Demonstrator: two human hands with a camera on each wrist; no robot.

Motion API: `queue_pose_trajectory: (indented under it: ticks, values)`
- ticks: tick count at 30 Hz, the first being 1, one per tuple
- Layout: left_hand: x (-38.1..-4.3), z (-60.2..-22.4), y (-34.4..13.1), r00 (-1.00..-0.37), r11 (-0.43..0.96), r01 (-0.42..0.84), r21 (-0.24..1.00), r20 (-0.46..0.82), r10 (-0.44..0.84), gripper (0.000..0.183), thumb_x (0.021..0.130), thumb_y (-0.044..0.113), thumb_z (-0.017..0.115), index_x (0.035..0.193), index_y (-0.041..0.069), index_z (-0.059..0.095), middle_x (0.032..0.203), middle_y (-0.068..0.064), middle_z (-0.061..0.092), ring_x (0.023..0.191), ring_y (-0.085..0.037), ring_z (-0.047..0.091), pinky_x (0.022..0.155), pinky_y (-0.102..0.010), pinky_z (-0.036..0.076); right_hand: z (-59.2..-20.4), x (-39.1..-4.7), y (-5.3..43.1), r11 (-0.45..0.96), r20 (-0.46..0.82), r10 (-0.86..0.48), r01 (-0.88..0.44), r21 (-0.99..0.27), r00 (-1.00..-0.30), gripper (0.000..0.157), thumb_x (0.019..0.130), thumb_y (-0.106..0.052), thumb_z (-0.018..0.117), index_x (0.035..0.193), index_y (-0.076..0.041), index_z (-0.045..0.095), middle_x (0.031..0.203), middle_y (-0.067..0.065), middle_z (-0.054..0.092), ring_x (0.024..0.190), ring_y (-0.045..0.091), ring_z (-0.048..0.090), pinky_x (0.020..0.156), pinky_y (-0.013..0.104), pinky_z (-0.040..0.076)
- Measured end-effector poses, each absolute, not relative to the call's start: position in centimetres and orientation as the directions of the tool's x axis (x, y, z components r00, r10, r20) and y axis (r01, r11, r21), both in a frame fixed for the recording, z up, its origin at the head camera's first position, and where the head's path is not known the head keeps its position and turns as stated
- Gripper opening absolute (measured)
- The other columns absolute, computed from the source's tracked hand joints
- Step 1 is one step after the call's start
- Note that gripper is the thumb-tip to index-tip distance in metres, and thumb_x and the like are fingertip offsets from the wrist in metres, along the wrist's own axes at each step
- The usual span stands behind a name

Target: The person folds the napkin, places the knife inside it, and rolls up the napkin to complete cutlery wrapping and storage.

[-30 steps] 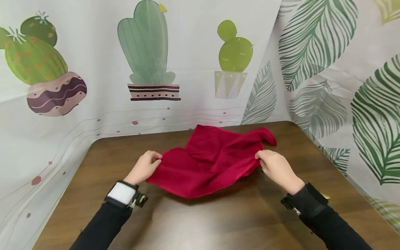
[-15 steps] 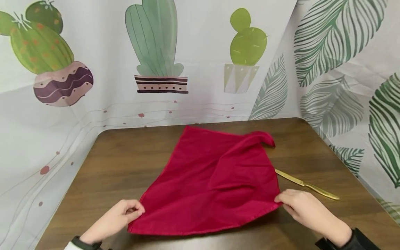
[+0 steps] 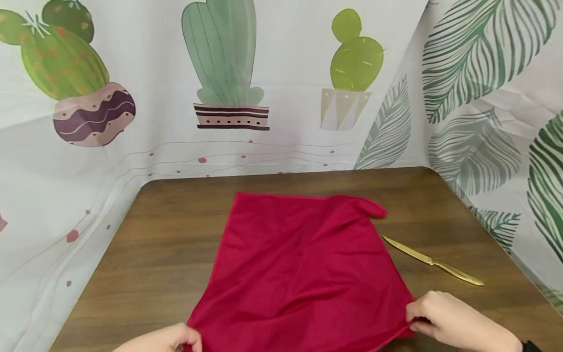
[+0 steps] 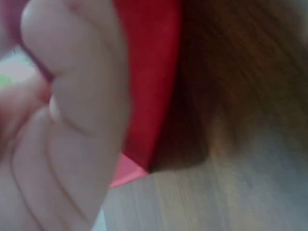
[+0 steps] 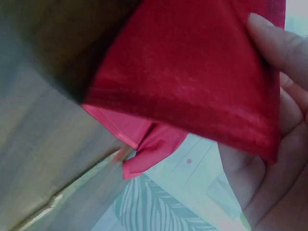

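Observation:
A red cloth napkin [image 3: 303, 264] is spread over the wooden table in the head view, lightly wrinkled, its far right corner folded over. My left hand [image 3: 164, 338] pinches its near left edge at the bottom of the frame. On the near right, my right hand [image 3: 455, 320] grips the other side between thumb and fingers. The right wrist view shows the thumb [image 5: 276, 41] pressed on the cloth [image 5: 187, 72], whose hem hangs down. In the left wrist view, curled fingers [image 4: 72, 96] hide part of the napkin [image 4: 154, 62]. The napkin's near edge runs partly out of the head view.
A gold table knife [image 3: 433, 261] lies on the table [image 3: 176, 244] just right of the napkin, beyond my right hand. A white curtain [image 3: 290, 112] printed with cacti and leaves stands along the table's back and sides.
Both hands have drawn the napkin's near edge toward the body and apart, so it lies flatter and wider. The gold knife, earlier mostly hidden, now shows whole.

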State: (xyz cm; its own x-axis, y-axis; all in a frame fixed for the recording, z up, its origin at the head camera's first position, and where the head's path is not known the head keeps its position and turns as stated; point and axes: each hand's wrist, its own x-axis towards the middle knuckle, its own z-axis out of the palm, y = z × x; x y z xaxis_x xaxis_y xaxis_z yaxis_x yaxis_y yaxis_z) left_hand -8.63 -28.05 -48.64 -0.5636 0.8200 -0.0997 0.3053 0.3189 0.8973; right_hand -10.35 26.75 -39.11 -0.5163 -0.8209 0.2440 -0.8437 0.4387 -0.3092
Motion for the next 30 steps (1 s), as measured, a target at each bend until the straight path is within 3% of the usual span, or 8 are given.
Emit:
queue_pose_trajectory:
  ticks: [2, 3, 6, 12, 18, 21, 26, 30]
  values:
    - [-8.8, -46.5, -27.2, -0.590, 0.310, 0.211, 0.927, -0.132, 0.797, 0.008, 0.081, 0.008, 0.056, 0.081, 0.016, 0.058, 0.054, 0.005, 0.048, 0.044, 0.000, 0.041, 0.037, -0.018, 0.035, -38.7, -11.2, 26.5, 0.465, 0.249, -0.815, -0.847, -0.258, -0.523, 0.034, 0.060, -0.006, 0.072, 0.064, -0.027, 0.046, 0.060, -0.025, 0.035, 0.054, -0.012, 0.029, 0.046, 0.006, 0.024]
    - [-9.1, -44.6, -26.8, -0.584, 0.326, 0.210, 0.922, -0.150, 0.798, 0.006, 0.082, 0.003, 0.054, 0.084, 0.008, 0.055, 0.056, 0.000, 0.049, 0.045, -0.003, 0.043, 0.038, -0.019, 0.036, -38.4, -11.8, 26.3, 0.470, 0.251, -0.815, -0.850, -0.240, -0.521, 0.032, 0.061, -0.006, 0.072, 0.065, -0.026, 0.047, 0.060, -0.025, 0.037, 0.054, -0.011, 0.030, 0.046, 0.007, 0.025]
    - [-10.6, -40.4, -25.4, -0.645, 0.400, 0.136, 0.906, -0.225, 0.730, 0.009, 0.082, -0.004, 0.050, 0.085, 0.004, 0.052, 0.060, 0.005, 0.050, 0.050, -0.002, 0.048, 0.041, -0.017, 0.038, -37.1, -14.0, 26.0, 0.514, 0.237, -0.802, -0.836, -0.192, -0.548, 0.027, 0.062, -0.004, 0.071, 0.068, -0.023, 0.053, 0.063, -0.022, 0.047, 0.055, -0.007, 0.042, 0.046, 0.012, 0.033]
    - [-17.2, -34.5, -25.3, -0.782, 0.566, 0.032, 0.824, -0.332, 0.527, 0.012, 0.084, -0.002, 0.048, 0.089, -0.003, 0.059, 0.062, -0.004, 0.053, 0.048, -0.006, 0.044, 0.042, -0.017, 0.035, -33.5, -19.8, 25.3, 0.701, 0.140, -0.696, -0.708, -0.083, -0.705, 0.016, 0.071, -0.004, 0.065, 0.073, -0.018, 0.060, 0.067, -0.010, 0.058, 0.058, 0.009, 0.056, 0.047, 0.030, 0.043]
    - [-23.9, -28.3, -25.3, -0.926, 0.613, -0.031, 0.790, -0.253, 0.279, 0.024, 0.090, 0.000, 0.041, 0.108, -0.011, 0.051, 0.076, -0.011, 0.059, 0.057, -0.009, 0.049, 0.048, -0.019, 0.040, -28.7, -25.7, 23.9, 0.825, 0.211, -0.564, -0.550, 0.128, -0.798, 0.007, 0.078, -0.006, 0.059, 0.074, -0.008, 0.054, 0.058, 0.003, 0.054, 0.050, 0.025, 0.053, 0.042, 0.041, 0.041]
    - [-25.7, -25.0, -24.9, -0.973, 0.577, -0.043, 0.816, -0.164, 0.160, 0.030, 0.092, 0.002, 0.038, 0.117, -0.011, 0.045, 0.094, -0.015, 0.056, 0.071, -0.011, 0.055, 0.061, -0.021, 0.046, -26.0, -27.8, 23.2, 0.872, 0.324, -0.489, -0.453, 0.185, -0.810, 0.011, 0.082, -0.005, 0.051, 0.071, -0.005, 0.048, 0.052, 0.009, 0.047, 0.048, 0.034, 0.051, 0.041, 0.047, 0.040]
    - [-27.6, -20.8, -23.9, -0.999, 0.427, 0.032, 0.904, 0.042, -0.015, 0.039, 0.090, 0.001, 0.037, 0.129, -0.007, 0.036, 0.113, -0.015, 0.044, 0.091, -0.013, 0.050, 0.088, -0.034, 0.040, -21.6, -29.7, 22.4, 0.949, 0.501, -0.284, -0.315, 0.022, -0.818, 0.012, 0.085, -0.005, 0.038, 0.080, 0.001, 0.047, 0.060, 0.022, 0.050, 0.056, 0.047, 0.050, 0.044, 0.053, 0.038]
    - [-27.6, -18.3, -23.8, -0.967, 0.193, 0.168, 0.967, 0.200, -0.156, 0.043, 0.088, -0.001, 0.041, 0.130, 0.000, 0.039, 0.119, -0.010, 0.042, 0.093, -0.011, 0.047, 0.081, -0.031, 0.041, -18.3, -29.5, 21.8, 0.928, 0.676, -0.109, -0.318, -0.193, -0.729, 0.022, 0.087, -0.005, 0.034, 0.095, 0.005, 0.052, 0.076, 0.027, 0.058, 0.066, 0.047, 0.055, 0.055, 0.050, 0.041]
